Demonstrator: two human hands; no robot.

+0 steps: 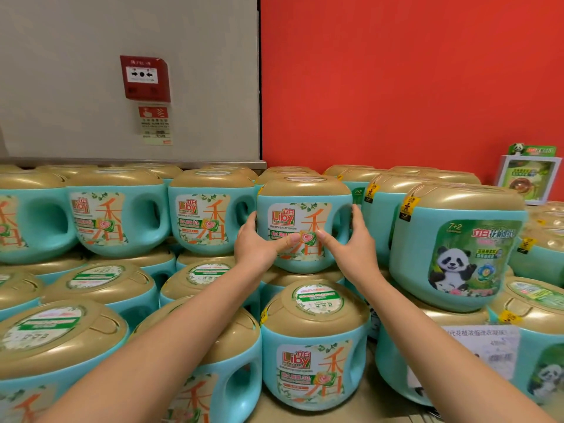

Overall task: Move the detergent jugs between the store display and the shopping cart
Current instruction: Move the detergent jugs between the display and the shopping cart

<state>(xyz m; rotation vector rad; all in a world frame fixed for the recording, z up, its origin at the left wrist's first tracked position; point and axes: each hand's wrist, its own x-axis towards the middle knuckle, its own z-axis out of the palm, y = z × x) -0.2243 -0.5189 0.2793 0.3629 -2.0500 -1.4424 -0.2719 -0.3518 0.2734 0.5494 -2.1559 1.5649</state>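
Closely, a panda jug (457,248) and twin jug (210,215) flank the gripped jug (302,215)

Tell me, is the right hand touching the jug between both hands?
Touching. The head view shows the right hand gripping the jug by its side, thumb across its front.

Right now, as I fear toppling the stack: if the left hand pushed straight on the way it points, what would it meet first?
The teal Liby jug, at once: the left hand holds its left side. Behind that jug stand more gold-lidded jugs, though how near is unclear.
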